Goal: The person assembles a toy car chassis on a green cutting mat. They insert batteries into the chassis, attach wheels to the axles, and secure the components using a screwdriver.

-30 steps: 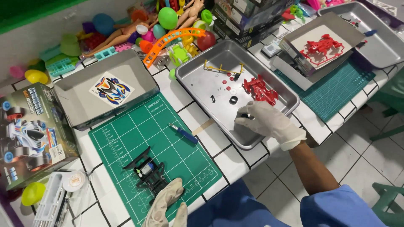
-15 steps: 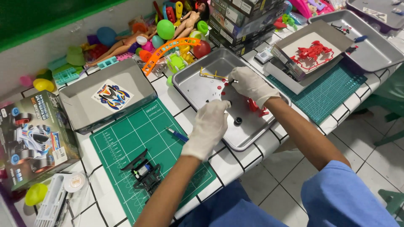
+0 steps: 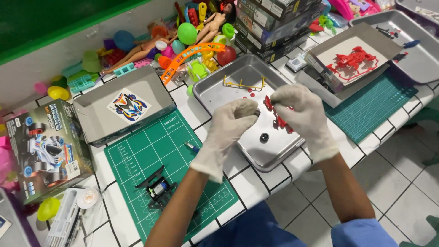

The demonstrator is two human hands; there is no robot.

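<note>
Nearest us, a small black toy-car chassis (image 3: 160, 188) lies on the green gridded cutting mat (image 3: 137, 155). Above the shallow steel tray (image 3: 215, 91), we hold the thin red plastic parts frame (image 3: 280, 120) between both gloved hands. The left hand (image 3: 231, 126) curls its fingers (image 3: 244, 110) together against the frame's left end; the right hand (image 3: 302, 112) pinches the upper edge. We judge the frame light, stiff and brittle: grip the thicker runners, not the fine parts. A small black ring (image 3: 264, 136) rests in the tray. Farther off, a yellow plastic frame (image 3: 243, 84) lies in the same tray.
</note>
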